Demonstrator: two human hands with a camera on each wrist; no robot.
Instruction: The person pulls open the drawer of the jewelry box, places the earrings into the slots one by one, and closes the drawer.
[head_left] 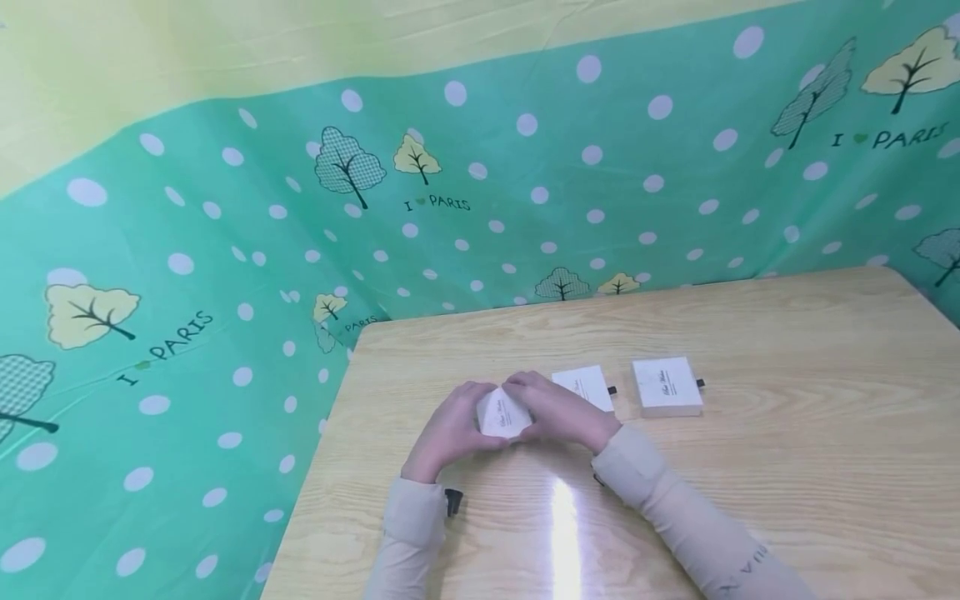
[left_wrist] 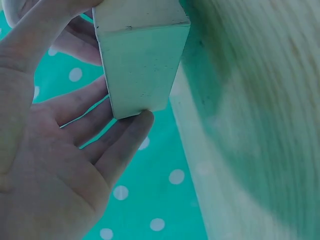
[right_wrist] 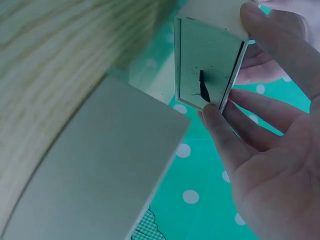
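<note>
Both hands meet at frame centre, the left hand (head_left: 450, 432) and right hand (head_left: 558, 410) with fingers curled onto opposite ends of the small white box (head_left: 503, 414), tilted between them.

I see a pale wood-grain table (head_left: 750, 350) with a glossy sheen, matt white cardboard boxes (head_left: 667, 387), a smooth printed plastic-looking sheet (head_left: 225, 275) behind, and soft beige cloth sleeves (head_left: 675, 508).

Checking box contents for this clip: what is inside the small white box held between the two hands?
Nothing inside shows. The white box is closed; the right wrist view shows only its end panel with a black pull tab.
</note>
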